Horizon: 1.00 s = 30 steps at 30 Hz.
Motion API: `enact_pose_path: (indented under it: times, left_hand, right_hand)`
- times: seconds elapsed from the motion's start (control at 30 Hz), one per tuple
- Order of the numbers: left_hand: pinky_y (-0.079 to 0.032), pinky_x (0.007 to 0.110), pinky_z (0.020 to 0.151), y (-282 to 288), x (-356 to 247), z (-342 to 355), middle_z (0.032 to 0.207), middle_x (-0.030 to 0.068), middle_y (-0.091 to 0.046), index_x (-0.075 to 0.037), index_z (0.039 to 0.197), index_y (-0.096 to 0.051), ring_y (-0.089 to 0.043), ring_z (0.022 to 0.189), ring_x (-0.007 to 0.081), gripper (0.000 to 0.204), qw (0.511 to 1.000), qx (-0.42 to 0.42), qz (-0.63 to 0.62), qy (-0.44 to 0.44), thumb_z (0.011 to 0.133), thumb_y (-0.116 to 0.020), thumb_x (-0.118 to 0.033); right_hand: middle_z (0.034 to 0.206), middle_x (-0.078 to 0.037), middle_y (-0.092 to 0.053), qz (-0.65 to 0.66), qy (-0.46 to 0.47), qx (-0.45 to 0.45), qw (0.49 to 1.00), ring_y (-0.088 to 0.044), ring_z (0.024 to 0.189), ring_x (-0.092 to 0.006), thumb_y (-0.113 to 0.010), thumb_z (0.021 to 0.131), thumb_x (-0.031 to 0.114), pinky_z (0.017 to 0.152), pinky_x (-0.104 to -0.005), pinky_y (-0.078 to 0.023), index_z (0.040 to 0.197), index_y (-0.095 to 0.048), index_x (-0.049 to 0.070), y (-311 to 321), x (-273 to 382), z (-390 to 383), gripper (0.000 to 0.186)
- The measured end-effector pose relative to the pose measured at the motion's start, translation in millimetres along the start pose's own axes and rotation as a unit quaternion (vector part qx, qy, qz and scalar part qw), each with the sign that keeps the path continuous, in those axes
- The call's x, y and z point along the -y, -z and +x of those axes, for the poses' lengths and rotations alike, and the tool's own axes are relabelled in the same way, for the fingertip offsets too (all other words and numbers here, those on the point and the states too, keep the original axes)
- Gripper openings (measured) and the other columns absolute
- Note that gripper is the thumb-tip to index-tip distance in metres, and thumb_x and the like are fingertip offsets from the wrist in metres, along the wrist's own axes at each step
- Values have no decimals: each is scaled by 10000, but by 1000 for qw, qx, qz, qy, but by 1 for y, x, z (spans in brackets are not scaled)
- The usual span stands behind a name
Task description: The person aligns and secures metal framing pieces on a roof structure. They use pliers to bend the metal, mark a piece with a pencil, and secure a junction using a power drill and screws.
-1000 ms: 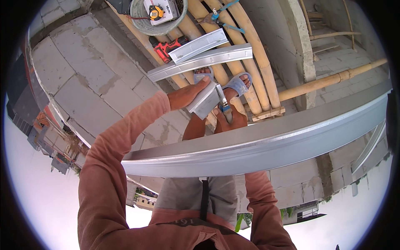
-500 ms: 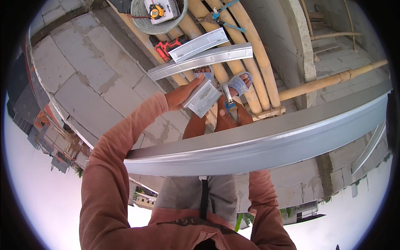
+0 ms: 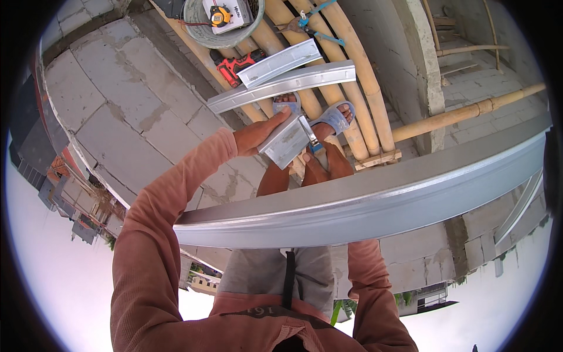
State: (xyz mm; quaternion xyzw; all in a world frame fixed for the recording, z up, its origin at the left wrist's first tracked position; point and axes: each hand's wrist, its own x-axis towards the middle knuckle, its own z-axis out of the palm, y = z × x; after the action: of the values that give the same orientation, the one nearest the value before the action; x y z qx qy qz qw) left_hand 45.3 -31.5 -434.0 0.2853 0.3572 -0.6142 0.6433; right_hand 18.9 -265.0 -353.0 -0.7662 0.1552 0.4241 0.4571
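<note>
My left hand (image 3: 258, 132) is closed on one end of a short piece of silver metal channel (image 3: 287, 144). It holds the piece above my sandalled feet. My right hand (image 3: 315, 169) is closed around a hand tool (image 3: 315, 144) with a silver metal end and a blue part; its exact kind is hard to make out. The tool's metal end meets the right edge of the short channel. Between my body and my hands runs a long silver metal channel (image 3: 363, 202), which hides part of my right forearm.
Bamboo poles (image 3: 352, 88) lie under my feet. On them are two metal channel pieces (image 3: 281, 87), a red and black power tool (image 3: 236, 66), blue-handled snips (image 3: 305, 24) and a bucket (image 3: 226, 38) holding a yellow tape measure (image 3: 220, 16). Block walls (image 3: 117, 88) flank the poles.
My right hand has brought the tool left and down, from just beside the short channel onto its right edge. The left hand and the piece have barely moved.
</note>
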Motion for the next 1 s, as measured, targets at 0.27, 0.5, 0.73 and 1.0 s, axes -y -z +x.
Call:
enact_pose_path:
  times: [0.27, 0.5, 0.73, 1.0]
  left_hand:
    - [-550, 294, 951, -1, -2, -1, 1271, 73, -654, -80, 1385, -533, -662, 1113, 140, 762, 1000, 8, 15, 2, 988, -401, -716]
    - [-553, 292, 951, -5, -6, -1, 1282, 75, -642, -95, 1371, -544, -661, 1112, 136, 727, 998, 47, 37, -1, 991, -420, -702]
    - [-542, 315, 976, 17, 1, 12, 1327, 75, -617, -102, 1424, -510, -640, 1157, 162, 794, 999, 1, 28, 26, 963, -421, -743]
    - [-578, 374, 924, 91, 2, -39, 1278, 96, -621, -95, 1466, -460, -687, 1060, 202, 813, 980, -139, 140, 23, 950, -487, -723]
  right_hand:
    - [923, -253, -711, -27, -40, -16, 999, -711, 878, -393, -737, 918, 412, 788, -456, -530, 1169, -649, -42, -6, 1, 4, 526]
    - [745, -213, -698, -11, -65, 2, 998, -707, 683, -358, -746, 900, 468, 641, -442, -533, 1058, -683, -41, -10, -14, 3, 536]
    - [773, -166, -709, 14, -163, 142, 976, -697, 686, -276, -682, 930, 511, 651, -422, -525, 1104, -673, -29, 1, -14, 21, 567]
    - [1115, -326, -675, -41, -166, 138, 976, -681, 1038, -452, -615, 939, 550, 893, -488, -513, 1426, -474, -8, 20, -45, 42, 754]
